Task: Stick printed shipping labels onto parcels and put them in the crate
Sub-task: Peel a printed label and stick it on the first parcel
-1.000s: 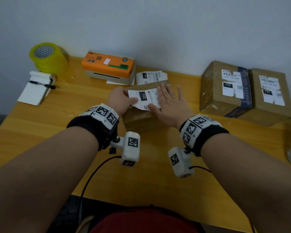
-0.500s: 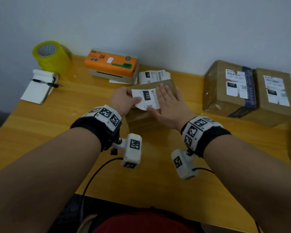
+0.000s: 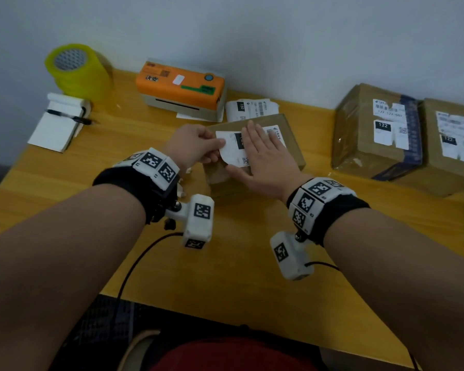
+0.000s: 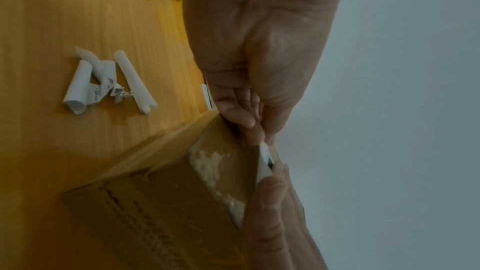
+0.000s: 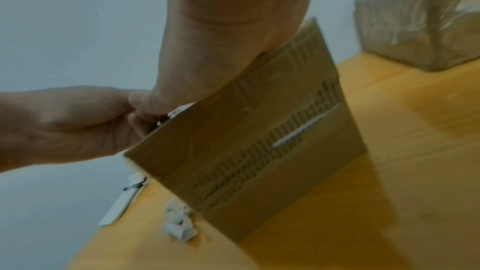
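Far left on the wooden table a roll of yellow tape stands by the wall, with a notepad and its pen lying just in front. Next along sits the orange label printer, a loose printed label beside it. A few curled scraps of backing paper lie near the parcel's left side.

The left hand has its fingers curled, thumb and fingertips pinching the left edge of the shipping label, which lies on top of the parcel at the middle of the table with its near-left corner lifted. The right hand is laid flat over the label, fingers straight and close together, palm pressing it down on the cardboard.

To the right, well apart, two labelled boxes stand touching each other against the wall.
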